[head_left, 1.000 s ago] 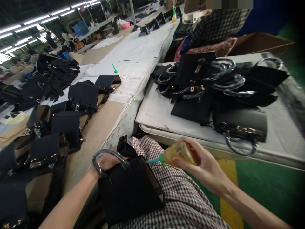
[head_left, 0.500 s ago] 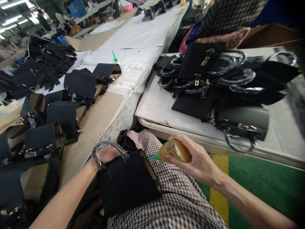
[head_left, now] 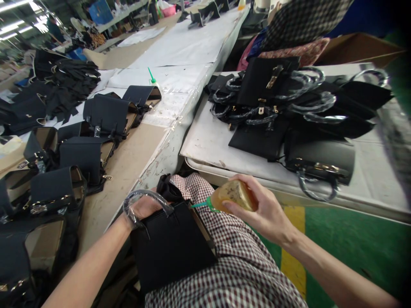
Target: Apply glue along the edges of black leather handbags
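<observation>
A black handbag (head_left: 173, 248) lies across my lap on checked cloth, its side opening facing right. My left hand (head_left: 148, 207) reaches through the plastic-wrapped handle (head_left: 141, 196) and grips the bag's top; the fingertips are hidden behind it. In my right hand (head_left: 265, 209) is a squeeze bottle (head_left: 233, 196) of amber liquid, probably glue, lying on its side. Its thin green nozzle (head_left: 201, 204) points left, with the tip at the upper corner of the bag's side edge. Whether the tip touches the edge I cannot tell.
Several part-made black bags (head_left: 81, 156) stand on the left table (head_left: 128, 160). A second green-tipped bottle (head_left: 152, 77) is behind them. On the right table (head_left: 205, 143) lies a pile of black bags (head_left: 266, 90) with wrapped handles. A person's checked sleeve (head_left: 305, 25) shows beyond.
The bottle has tilted slightly and its nozzle has shifted left and up, along the bag's side edge to the upper corner. My left hand and the handbag stay nearly still.
</observation>
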Motion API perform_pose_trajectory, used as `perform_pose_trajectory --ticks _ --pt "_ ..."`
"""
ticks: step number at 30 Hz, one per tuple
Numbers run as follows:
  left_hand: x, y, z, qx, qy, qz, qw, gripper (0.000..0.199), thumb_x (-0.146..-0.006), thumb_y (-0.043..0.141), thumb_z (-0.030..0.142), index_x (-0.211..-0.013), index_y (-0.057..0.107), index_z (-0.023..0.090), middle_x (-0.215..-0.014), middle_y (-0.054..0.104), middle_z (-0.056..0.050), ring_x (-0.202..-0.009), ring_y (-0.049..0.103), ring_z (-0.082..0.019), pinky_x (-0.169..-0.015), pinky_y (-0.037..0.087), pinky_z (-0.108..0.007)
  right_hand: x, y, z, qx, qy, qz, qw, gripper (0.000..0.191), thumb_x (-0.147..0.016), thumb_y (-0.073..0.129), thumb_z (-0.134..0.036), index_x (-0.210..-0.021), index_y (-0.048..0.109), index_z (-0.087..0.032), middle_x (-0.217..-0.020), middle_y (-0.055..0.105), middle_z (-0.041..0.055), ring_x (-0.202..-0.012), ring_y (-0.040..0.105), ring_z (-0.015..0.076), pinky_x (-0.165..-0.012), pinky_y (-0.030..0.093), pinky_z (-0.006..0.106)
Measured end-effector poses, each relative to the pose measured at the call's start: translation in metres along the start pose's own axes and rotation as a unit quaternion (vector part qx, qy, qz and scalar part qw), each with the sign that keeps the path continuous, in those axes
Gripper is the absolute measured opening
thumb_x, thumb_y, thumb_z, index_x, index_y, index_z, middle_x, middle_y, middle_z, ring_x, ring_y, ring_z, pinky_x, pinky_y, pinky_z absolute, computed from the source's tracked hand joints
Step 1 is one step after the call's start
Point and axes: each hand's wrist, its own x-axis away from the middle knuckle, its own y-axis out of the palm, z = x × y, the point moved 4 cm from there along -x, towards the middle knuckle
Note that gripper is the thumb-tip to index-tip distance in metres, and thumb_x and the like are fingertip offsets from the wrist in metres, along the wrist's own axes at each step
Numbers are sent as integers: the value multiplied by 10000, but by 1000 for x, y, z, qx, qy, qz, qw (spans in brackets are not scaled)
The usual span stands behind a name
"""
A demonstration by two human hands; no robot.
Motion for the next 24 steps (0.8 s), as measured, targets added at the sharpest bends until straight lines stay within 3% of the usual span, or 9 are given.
perform_pose_trajectory --ticks 4,9,17,24 --pt "-1 -3 -4 -2 19 11 1000 306 -761 734 258 -1054 742 167 -1051 778 -35 -951 717 -281 -913 571 -380 -1 5 -2 28 -27 16 999 488 -838 733 -484 -1203 521 -238 -1060 661 62 -866 653 239 -804 548 390" --pt "-2 -6 -15 -8 11 7 1000 263 -779 716 268 -1011 748 149 -951 786 -32 -942 721 -275 -884 576 -370 1 6 -2 35 -24 -20 999 413 -863 709 -454 -1169 525 -246 -1018 667 36 -843 652 218 -750 536 341" --pt "-4 -8 -25 -20 -37 9 999 289 -781 707 323 -965 747 103 -863 792 -54 -862 737 -302 -806 596 -379 13 6 12 59 15 -70 996 415 -860 701 -424 -1180 517 -233 -1044 672 46 -857 654 222 -761 531 352" --pt "0 -4 -19 9 -20 27 999 331 -770 727 248 -1085 729 144 -1030 785 -45 -961 720 -296 -901 580 -395 25 10 18 63 24 -105 992 392 -861 703 -402 -1168 516 -246 -1055 666 43 -862 647 217 -747 525 341"
